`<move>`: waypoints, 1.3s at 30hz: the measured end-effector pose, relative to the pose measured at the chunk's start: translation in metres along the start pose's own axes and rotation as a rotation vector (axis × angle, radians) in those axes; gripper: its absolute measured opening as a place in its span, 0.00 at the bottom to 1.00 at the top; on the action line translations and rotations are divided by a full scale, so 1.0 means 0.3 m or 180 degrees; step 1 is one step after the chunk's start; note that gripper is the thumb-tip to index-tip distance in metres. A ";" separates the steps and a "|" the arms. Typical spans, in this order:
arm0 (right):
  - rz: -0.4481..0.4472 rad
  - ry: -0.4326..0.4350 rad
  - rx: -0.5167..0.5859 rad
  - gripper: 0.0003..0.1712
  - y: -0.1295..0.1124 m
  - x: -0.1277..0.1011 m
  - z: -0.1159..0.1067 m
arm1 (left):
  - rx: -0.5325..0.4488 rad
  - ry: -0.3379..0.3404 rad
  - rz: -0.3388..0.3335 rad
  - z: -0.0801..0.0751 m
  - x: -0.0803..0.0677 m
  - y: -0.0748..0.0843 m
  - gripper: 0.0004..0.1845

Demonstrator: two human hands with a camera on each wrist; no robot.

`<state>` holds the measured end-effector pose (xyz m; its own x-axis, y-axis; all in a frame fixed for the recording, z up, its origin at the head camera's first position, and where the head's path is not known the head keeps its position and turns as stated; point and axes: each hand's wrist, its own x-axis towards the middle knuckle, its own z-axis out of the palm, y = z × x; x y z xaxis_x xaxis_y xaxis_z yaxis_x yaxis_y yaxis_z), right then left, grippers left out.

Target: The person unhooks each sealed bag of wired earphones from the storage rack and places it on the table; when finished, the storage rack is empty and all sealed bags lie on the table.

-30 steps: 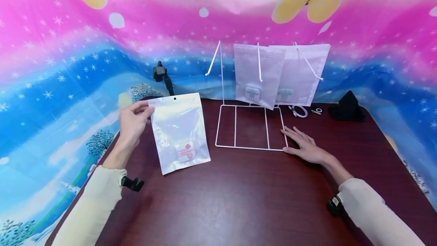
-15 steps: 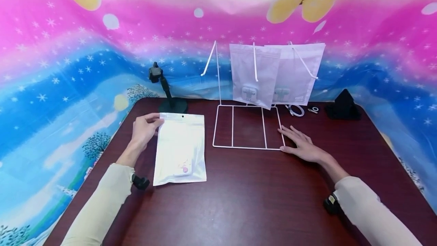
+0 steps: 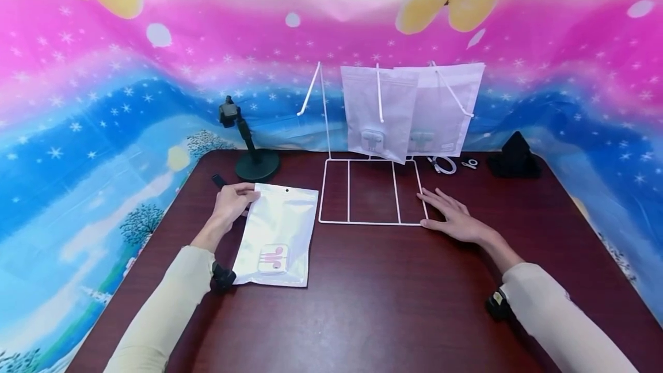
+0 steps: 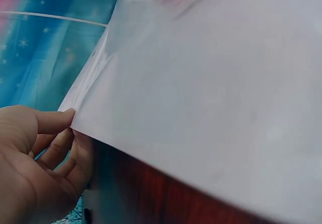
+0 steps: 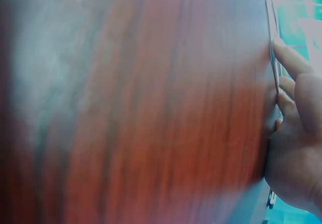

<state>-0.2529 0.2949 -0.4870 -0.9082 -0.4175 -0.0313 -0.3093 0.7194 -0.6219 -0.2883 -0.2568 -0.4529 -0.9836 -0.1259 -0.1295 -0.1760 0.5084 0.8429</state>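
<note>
Left hand (image 3: pixel 231 203) is at the top left corner of the white pouch (image 3: pixel 277 235), and its grip is a pinch there: thumb over the top edge, fingers curled under, as the left wrist view shows with the fingertips (image 4: pixel 60 121) right at the pouch's corner. The pouch lies flat on the dark wood desk (image 3: pixel 373 304), just left of the white wire rack (image 3: pixel 370 191), with a pink pair of earphones (image 3: pixel 271 258) showing through its lower part. Right hand (image 3: pixel 450 217) lies flat on the desk at the rack's front right corner, fingers straight and spread, holding nothing; the right wrist view puts a fingertip (image 5: pixel 287 58) against the rack's base wire. On the rack's hooks hang two more pouches (image 3: pixel 380 111), one overlapping the other. Left of the rack stands a black stand (image 3: pixel 248 148) on a round foot. Right of the rack, a coiled white cable (image 3: pixel 442 164), then a black folded object (image 3: pixel 513 156) farther out.
</note>
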 end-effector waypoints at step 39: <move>-0.0179 0.0060 0.0039 0.45 0.020 -0.002 -0.006 | -0.0729 -0.0401 0.1074 0.044 0.071 0.529 0.23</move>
<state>-0.2547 0.3005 -0.4894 -0.8946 -0.4465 0.0188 -0.3567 0.6883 -0.6317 -0.3376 -0.1676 -0.3287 -0.9842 0.1274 0.1228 0.1562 0.2991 0.9414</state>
